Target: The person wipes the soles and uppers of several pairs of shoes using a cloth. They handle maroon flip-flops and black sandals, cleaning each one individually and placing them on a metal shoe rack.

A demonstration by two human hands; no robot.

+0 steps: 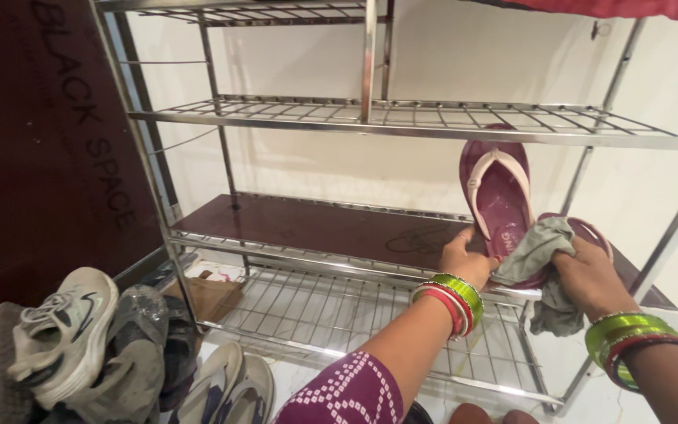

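Now | hands: 2 | flip-flop [498, 192]: 1 | cloth [539, 255]: 1

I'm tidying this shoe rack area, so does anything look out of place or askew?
Yes. Grey sneakers and other shoes lie heaped on the floor left of the metal rack. One maroon sandal stands on end, steadied by the left hand, while the right hand presses a grey cloth on it.

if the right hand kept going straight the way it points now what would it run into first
Most likely the grey cloth the right hand already grips, then the maroon flip-flop right behind it. How deep they sit is hard to judge.
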